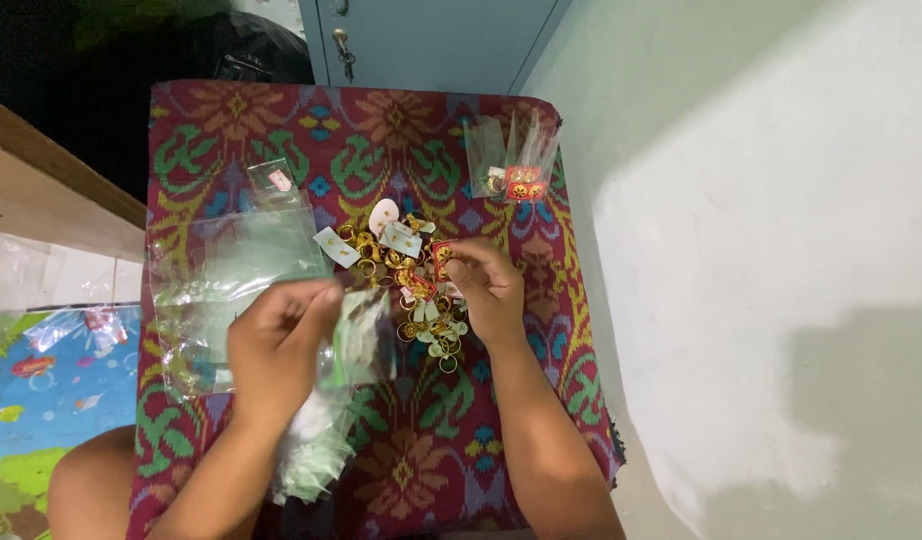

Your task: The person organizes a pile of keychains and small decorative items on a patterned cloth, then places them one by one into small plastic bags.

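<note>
A heap of gold-coloured rings (pixel 421 290), some mounted on small white and red cards, lies at the middle of a patterned red woven cloth (pixel 281 125) that covers the tabletop, so every piece stays within easy reach. The right hand (pixel 486 285) rests on the near-right edge of the heap, its fingers (pixel 459 270) curled together and pinching at one carded ring, though the exact piece is too small to make out. The left hand (pixel 276 345), left of the heap, grips a bundle of small clear plastic bags (pixel 346 375), thumb and fingers pressed on the top one as if separating it. More empty bags (pixel 241 260) lie spread beyond the left hand. Far right of the heap, a few filled bags (pixel 513 160) sit apart, kept clear of the loose pieces.
</note>
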